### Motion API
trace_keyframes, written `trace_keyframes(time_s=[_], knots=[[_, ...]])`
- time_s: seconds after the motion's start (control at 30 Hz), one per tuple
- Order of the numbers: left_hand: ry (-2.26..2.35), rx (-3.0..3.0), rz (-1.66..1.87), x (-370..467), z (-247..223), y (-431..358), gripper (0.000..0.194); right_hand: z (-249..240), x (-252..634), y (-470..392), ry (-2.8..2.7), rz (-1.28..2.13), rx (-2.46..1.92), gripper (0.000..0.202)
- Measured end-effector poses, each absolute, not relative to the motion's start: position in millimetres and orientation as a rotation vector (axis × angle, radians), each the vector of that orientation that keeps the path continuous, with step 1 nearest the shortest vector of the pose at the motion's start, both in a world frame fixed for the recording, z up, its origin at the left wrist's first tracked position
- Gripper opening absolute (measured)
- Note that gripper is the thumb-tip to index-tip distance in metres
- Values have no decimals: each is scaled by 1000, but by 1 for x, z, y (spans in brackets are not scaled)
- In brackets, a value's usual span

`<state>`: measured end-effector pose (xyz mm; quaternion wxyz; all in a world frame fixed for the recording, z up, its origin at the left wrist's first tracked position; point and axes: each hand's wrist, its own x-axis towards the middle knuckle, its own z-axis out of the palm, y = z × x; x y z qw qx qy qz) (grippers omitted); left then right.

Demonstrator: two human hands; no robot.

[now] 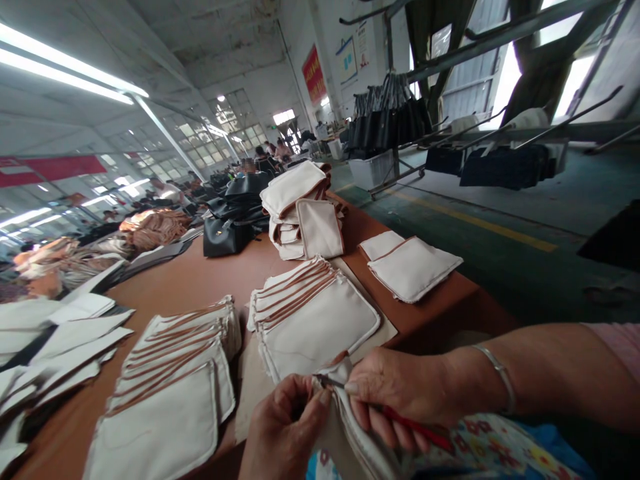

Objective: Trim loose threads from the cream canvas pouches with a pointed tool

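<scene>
My left hand (287, 423) pinches the edge of a cream fabric piece (357, 433) near the table's front edge. In my right hand (400, 390) is a red-handled tool (417, 430), its metal tip at the fabric edge beside my left fingertips. The lower part of the fabric hangs over my lap. Just beyond my hands lies a fanned stack of cream pieces with brown edging (317, 320), and a second such stack (160, 400) lies to the left.
Farther back on the brown table (230, 273) are a pile of cream pieces (300, 207) and black bags (227, 233). Two cream pieces (413, 267) lie at the right edge, white sheets (75, 333) at left. Racks with black bags (390, 123) stand beyond.
</scene>
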<state>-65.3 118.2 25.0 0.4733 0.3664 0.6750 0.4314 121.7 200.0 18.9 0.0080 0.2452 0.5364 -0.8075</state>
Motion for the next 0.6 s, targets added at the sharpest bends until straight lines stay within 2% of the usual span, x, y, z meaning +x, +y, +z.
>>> trace_keyframes(time_s=[0.13,0.2,0.3,0.37,0.43,0.53,0.6], knots=[[1707,1056,1043,-66,33,115,41,28,125,207,1661,-2419,638,37],[1736,1126,1033,-66,35,113,40,30,126,212,2001,-2205,520,33],[1754,1070,1041,-65,31,112,38,30,127,220,2688,-1736,344,14],[1754,1009,1057,-65,27,113,38,27,128,224,2926,-1433,172,22],[1757,989,1074,-66,25,115,39,24,130,227,2917,-1309,33,23],[1756,989,1096,-65,26,117,39,20,133,226,2867,-1312,44,12],[1743,959,1116,-60,27,117,38,19,131,224,3030,-1110,69,4]])
